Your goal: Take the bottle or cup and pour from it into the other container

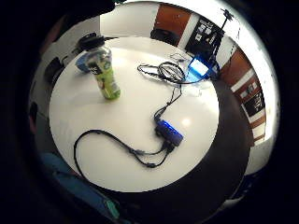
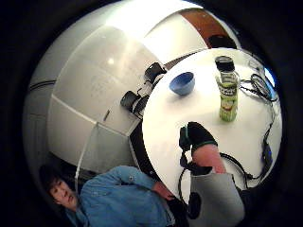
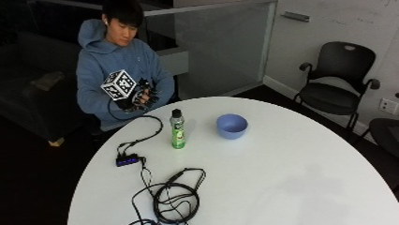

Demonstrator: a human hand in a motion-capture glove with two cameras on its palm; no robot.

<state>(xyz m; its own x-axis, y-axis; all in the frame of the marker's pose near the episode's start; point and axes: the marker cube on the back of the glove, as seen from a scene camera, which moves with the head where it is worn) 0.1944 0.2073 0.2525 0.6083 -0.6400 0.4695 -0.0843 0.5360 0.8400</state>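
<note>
Green-labelled bottle (image 3: 178,130) stands upright, black cap on, near the table (image 3: 299,187) edge by the person; blue bowl (image 3: 232,126) sits just beside it, apart. Gloved right hand (image 3: 140,96) is raised off the table near the chest, holding nothing; can't tell how its fingers are set. Step: reach. Suggest gripping mid-label from the side, staying off the cable (image 3: 146,131). Cap likely needs removing before pouring.

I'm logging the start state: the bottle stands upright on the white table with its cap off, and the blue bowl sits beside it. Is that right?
Not quite. The bottle still has its dark cap on, as the outside view shows. The rest holds: it stands upright on the white table, with the blue bowl beside it, apart from it.
</note>
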